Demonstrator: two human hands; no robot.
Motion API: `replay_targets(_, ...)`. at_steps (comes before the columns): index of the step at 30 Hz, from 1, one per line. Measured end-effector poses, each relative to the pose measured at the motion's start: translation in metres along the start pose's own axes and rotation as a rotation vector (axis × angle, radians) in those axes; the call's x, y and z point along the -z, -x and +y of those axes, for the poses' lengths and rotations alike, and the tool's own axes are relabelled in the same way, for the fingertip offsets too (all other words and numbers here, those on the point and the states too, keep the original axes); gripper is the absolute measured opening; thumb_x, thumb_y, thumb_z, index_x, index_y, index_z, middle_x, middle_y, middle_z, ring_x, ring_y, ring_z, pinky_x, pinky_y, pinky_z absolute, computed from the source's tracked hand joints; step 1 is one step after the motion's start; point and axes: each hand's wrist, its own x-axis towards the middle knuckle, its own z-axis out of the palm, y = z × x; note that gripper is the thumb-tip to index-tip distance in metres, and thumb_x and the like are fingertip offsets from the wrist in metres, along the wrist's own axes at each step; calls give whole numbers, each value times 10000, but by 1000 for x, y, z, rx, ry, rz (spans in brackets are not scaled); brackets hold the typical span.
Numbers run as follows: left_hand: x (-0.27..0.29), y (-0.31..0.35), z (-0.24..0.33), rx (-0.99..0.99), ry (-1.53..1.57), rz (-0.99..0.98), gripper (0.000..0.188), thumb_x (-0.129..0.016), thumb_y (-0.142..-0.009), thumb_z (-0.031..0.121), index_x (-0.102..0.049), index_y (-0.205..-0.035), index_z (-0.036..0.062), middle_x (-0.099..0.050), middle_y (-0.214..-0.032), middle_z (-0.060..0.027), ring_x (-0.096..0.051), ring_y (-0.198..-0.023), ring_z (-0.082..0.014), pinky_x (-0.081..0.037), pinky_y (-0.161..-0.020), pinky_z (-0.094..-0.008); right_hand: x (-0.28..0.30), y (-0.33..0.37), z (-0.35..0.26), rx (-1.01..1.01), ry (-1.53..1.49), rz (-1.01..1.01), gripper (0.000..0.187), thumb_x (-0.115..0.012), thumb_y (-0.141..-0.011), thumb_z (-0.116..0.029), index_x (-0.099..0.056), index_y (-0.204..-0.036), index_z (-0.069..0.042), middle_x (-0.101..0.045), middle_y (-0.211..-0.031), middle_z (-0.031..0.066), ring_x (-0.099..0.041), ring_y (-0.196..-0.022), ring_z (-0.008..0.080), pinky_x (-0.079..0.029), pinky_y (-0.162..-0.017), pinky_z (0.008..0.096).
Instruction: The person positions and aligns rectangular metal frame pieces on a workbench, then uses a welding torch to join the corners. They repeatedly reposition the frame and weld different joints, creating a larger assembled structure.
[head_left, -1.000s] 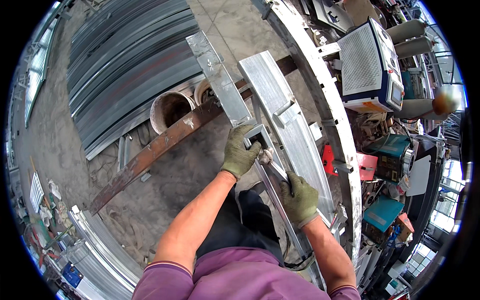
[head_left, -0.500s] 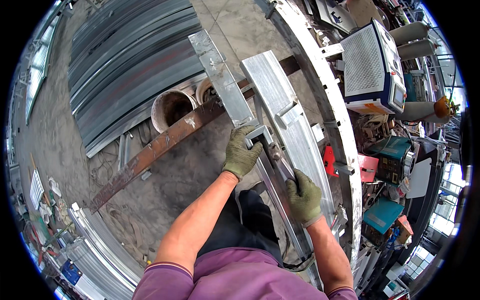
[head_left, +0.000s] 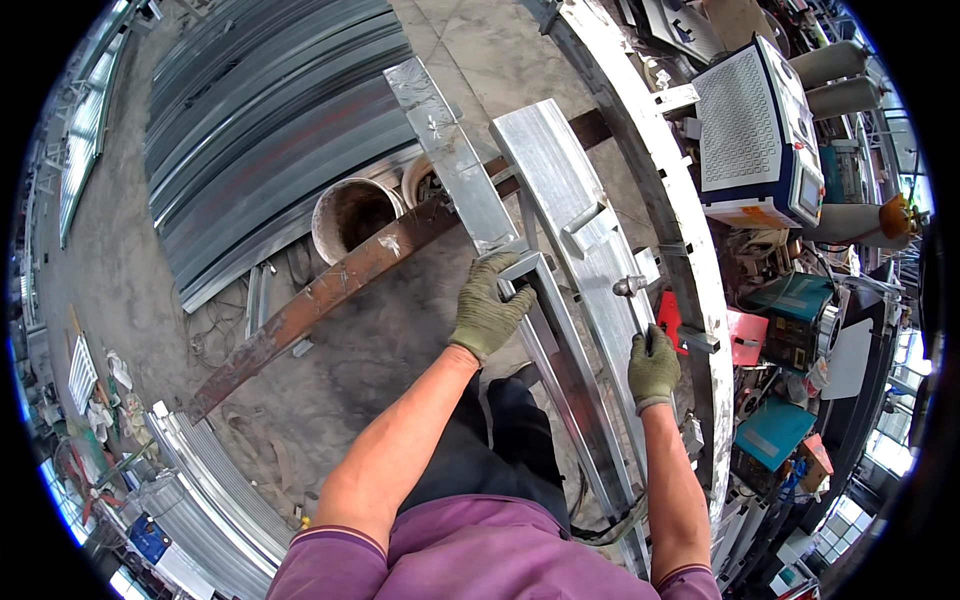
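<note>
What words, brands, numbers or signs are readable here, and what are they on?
No text is legible.
White-and-blue machine: its orange patch and screen are too small to read.
Upper teal box: any markings are too small and blurred.
Hammer: no lettering shows.

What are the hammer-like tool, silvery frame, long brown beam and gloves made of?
Hammer-like tool: probably steel at its grey, glinting end; handle unclear.
Silvery frame: likely galvanized steel or aluminium, judging by its smooth shine.
Brown beam: probably steel, rusted or painted; its surface is scuffed.
Gloves: apparently knitted fabric, perhaps coated; matte, olive, wrinkled.
</note>
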Motion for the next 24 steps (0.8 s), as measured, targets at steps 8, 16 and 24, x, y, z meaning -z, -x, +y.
replay_targets(8, 2, 0, 4, 18, 0, 3, 577, -891, -821, 121, -661, -1344, 35, -681, -1341, -176, -654, -1284, -315, -495, -1136, -404, -38, -23, 29, -114, 65, -133, 392, -713, -974, -324, -710, -1314, -130, -725, -1237, 176, -707, -1122, 393, -555, -963, 516)
replay_targets(16, 1, 1, 1, -10, -28, 30, 565, -885, -814, 102, -656, -1326, 34, -673, -1302, -193, -666, -1224, -356, -514, -1091, -422, 13, -30, -104, 398, -232, -12, 608, -637, -907, -50, -576, -1512, -39, -701, -1240, 229, -647, -1174, 445, -476, -1103, 566)
replay_targets(24, -3, -2, 0, 23, -9, 4, 566, -894, -807, 66, -662, -1322, 38, -674, -1308, -166, -667, -1237, -323, -519, -1094, -411, 31, -34, -200, 699, 224, -245, 712, -653, -989, -299, -443, -1636, -90, -676, -1368, 185, -671, -1204, 344, -466, -1048, 511)
